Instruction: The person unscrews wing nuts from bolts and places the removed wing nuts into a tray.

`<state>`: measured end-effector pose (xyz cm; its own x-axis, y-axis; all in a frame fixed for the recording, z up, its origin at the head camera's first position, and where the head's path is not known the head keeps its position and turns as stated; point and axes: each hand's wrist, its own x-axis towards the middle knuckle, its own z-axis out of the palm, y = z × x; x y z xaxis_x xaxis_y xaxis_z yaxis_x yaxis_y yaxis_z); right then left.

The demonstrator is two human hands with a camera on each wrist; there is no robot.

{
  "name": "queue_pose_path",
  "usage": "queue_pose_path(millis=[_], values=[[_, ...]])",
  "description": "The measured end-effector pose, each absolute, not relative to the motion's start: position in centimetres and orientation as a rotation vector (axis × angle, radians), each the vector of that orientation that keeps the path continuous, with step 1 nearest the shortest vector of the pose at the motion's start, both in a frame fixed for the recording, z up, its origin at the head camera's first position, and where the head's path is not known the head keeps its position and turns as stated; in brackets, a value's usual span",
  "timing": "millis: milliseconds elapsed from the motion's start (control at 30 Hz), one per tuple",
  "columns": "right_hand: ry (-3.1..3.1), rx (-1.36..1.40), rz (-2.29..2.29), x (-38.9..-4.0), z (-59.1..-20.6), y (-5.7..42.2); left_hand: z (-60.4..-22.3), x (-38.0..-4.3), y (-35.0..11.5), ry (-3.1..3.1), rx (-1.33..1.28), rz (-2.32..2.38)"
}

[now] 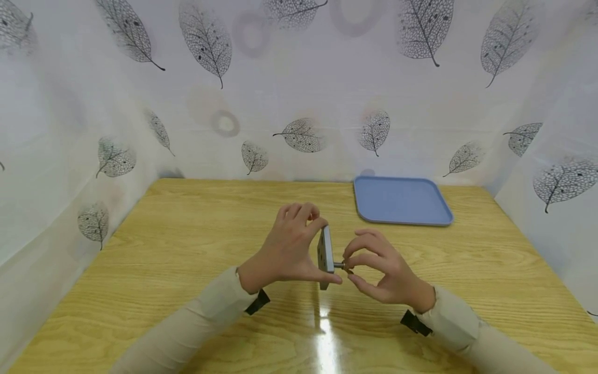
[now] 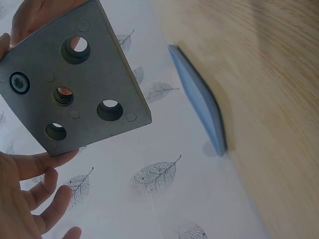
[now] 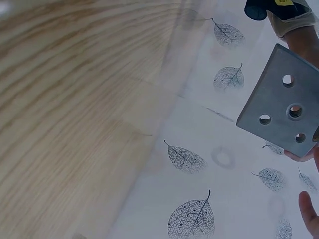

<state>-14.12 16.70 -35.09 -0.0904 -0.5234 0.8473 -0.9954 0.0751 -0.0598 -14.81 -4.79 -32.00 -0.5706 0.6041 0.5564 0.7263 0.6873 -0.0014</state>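
Observation:
My left hand (image 1: 289,254) holds a thick grey metal plate (image 1: 326,252) on edge above the table, thumb at its lower side and fingers at the top. In the left wrist view, the plate (image 2: 84,89) shows several round holes and a socket-head screw (image 2: 19,82) in one of them. From the plate's right face sticks out a metal shaft (image 1: 338,265). Thumb and fingers of my right hand (image 1: 385,270) pinch a small brass-coloured piece (image 1: 347,268) at its end. That piece is mostly hidden by the fingertips.
A blue tray (image 1: 402,200) lies at the back right of the wooden table (image 1: 210,223). White cloth printed with grey leaves (image 1: 299,93) stands behind the table and along both sides. Dark straps (image 1: 257,302) sit at the wrists.

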Motion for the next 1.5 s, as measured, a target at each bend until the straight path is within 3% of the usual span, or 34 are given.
queue_pose_path(millis=[467, 1033, 1500], values=[[-2.068, 1.494, 1.014, -14.3, -35.3, 17.5, -31.9, -14.7, -4.8, -2.384, -1.019, -0.297], [-1.66, 1.333, 0.417, -13.9, -35.4, 16.8, -31.9, -14.7, -4.8, -2.39, -1.0, -0.305], [-2.291, 1.43, 1.176, -13.7, -34.7, 17.8, -31.8, -14.7, -4.8, -2.379, -1.006, -0.307]])
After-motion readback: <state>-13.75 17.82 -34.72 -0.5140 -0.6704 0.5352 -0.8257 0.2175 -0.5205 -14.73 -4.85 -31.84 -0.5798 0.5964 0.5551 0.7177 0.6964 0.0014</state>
